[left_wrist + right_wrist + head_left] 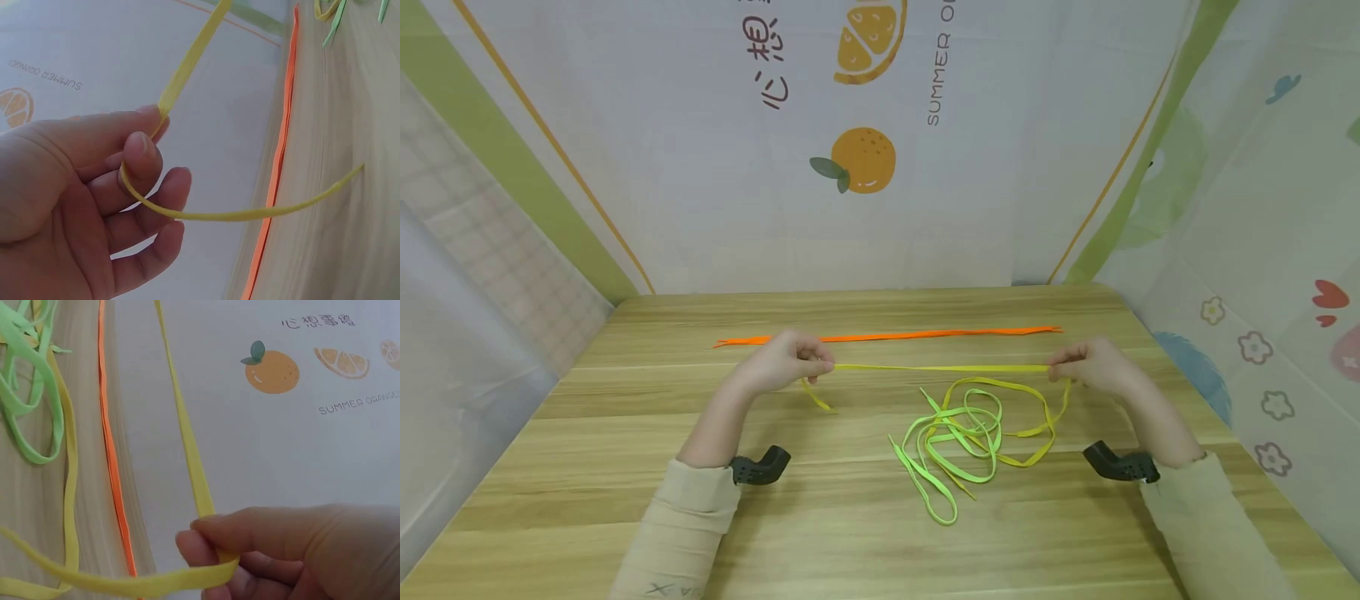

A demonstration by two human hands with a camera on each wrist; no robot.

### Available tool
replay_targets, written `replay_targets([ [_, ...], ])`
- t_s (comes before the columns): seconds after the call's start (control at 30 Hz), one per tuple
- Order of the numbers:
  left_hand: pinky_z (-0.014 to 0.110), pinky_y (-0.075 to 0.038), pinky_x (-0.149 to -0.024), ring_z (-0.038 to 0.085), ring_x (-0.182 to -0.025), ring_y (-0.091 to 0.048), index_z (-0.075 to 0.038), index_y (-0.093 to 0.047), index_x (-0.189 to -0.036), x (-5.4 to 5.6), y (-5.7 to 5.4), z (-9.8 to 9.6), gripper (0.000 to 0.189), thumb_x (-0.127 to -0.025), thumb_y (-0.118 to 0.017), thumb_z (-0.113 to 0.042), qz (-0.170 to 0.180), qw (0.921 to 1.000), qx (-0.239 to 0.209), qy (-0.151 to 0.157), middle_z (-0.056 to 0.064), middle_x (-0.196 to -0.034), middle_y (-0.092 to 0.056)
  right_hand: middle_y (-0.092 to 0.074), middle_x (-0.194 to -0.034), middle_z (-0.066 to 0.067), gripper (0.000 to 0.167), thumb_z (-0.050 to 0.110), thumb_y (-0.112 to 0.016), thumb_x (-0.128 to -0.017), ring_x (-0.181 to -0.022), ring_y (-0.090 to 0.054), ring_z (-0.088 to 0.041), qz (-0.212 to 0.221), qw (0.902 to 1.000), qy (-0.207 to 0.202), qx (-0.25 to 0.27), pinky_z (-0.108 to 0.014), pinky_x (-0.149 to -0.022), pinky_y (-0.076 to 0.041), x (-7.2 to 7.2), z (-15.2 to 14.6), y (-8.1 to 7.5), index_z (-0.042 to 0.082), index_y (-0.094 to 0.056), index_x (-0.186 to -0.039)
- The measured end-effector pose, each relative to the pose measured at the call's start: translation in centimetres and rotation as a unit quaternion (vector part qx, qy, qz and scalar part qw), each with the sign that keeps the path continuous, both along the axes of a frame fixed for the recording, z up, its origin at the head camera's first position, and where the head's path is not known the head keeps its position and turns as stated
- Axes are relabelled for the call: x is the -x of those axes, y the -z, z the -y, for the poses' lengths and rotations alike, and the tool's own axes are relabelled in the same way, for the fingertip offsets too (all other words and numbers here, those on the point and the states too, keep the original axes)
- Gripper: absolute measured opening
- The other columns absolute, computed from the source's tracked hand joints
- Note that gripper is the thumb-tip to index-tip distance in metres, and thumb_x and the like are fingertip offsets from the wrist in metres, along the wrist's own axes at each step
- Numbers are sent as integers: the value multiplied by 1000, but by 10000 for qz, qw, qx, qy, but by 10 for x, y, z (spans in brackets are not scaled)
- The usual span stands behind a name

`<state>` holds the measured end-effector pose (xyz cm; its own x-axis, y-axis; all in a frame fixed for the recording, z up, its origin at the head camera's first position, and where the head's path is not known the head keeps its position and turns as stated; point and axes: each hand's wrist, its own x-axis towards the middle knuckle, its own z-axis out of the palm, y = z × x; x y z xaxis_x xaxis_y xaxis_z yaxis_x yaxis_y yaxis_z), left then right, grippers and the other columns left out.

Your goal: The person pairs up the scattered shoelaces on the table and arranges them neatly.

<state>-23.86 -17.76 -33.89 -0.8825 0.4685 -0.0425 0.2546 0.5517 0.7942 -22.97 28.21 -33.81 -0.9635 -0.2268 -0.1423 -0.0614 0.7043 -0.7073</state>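
Note:
A flat yellow shoelace [955,367] is stretched between my two hands, above the table. My left hand [786,363] pinches it between thumb and index finger near one end, and a short tail [231,216] curves down from the fingers. Farther along, my right hand [1093,367] pinches the lace between thumb and fingers. From there the rest of the yellow lace [144,584] drops to the table and loops around a tangled light green shoelace [988,421]. Behind the hands, an orange shoelace [887,337] lies straight across the table.
The wood-grain table [820,517] ends at a white curtain [715,208] printed with oranges and lettering. More printed cloth [1247,250] hangs on the right side. A black wrist mount [762,467] sits on the left forearm, another mount [1122,463] on the right.

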Motion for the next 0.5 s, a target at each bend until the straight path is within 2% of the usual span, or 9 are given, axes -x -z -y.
replay_targets([
  [0.17,36,-41,-65,25,-70,-54,1,-70,-101,-2,-1,12,20,-92,-65,-15,100,9992,366,-78,7,-73,-61,-70,-93,-7,32,19,-67,-90,-87,-54,-24,128,9999,-111,6,-38,-69,-46,8,-3,1,-7,-66,-109],
  [0.27,33,-38,-63,25,-69,-52,1,-70,-102,-2,-1,18,21,-93,-64,-17,193,9986,485,-69,5,-70,-60,-71,-91,-6,33,20,-66,-91,-90,-55,-24,183,9997,-167,79,-38,-71,-45,13,-4,1,-8,-65,-109],
  [0.37,34,-39,-63,26,-69,-54,0,-70,-101,-1,-1,24,21,-93,-64,-18,242,9984,492,-110,8,-73,-60,-71,-91,-6,32,19,-65,-92,-90,-54,-26,242,9994,-177,145,-39,-71,-45,16,-5,1,-8,-65,-108],
  [0.5,40,-43,-69,25,-69,-56,2,-70,-101,0,-1,32,22,-92,-65,-18,269,9986,410,-183,12,-77,-62,-70,-90,-4,32,22,-66,-91,-91,-54,-27,306,9994,-111,116,-40,-73,-45,20,-8,1,-6,-67,-107],
])
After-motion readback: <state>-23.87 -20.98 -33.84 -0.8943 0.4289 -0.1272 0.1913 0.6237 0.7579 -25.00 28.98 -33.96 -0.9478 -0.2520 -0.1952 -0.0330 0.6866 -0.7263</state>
